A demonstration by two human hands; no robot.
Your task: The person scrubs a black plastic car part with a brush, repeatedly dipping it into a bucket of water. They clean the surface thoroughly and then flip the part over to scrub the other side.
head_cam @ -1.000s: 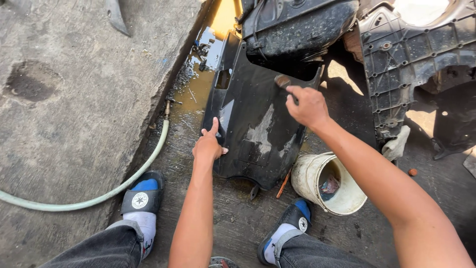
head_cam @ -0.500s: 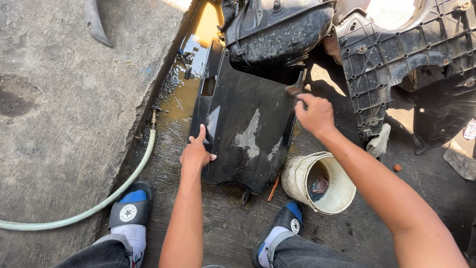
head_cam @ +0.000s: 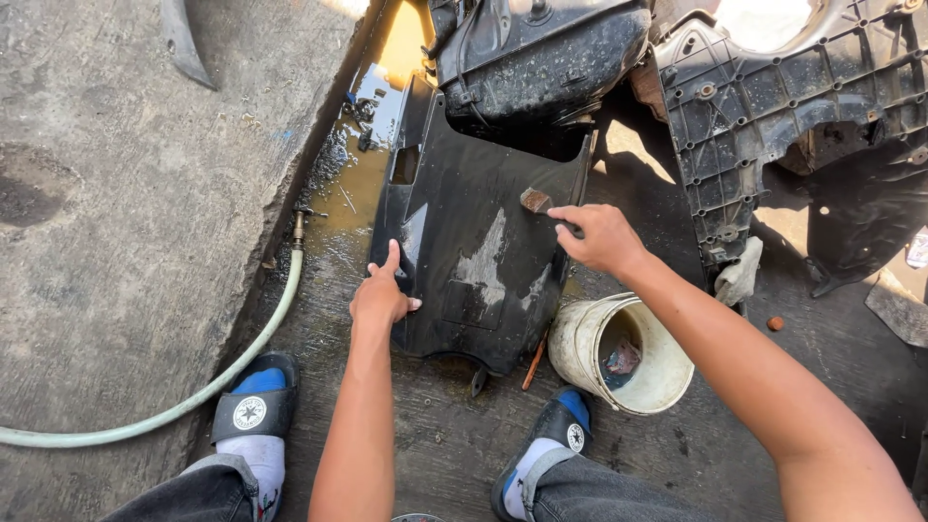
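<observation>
Your left hand [head_cam: 382, 298] rests flat, fingers open, on the black panel [head_cam: 474, 242]. Your right hand [head_cam: 601, 238] grips a brush [head_cam: 537, 202] against it, bucket [head_cam: 619, 353] nearby.

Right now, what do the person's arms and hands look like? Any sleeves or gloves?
Both arms are bare, with no sleeves showing. The left hand and the right hand wear no gloves. I see no rings, watches or bracelets on either one.

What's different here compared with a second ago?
The right hand has slid its brush down from the black panel's top edge onto its face. The left hand still steadies the panel's left edge. The white bucket and hose lie as before.
</observation>
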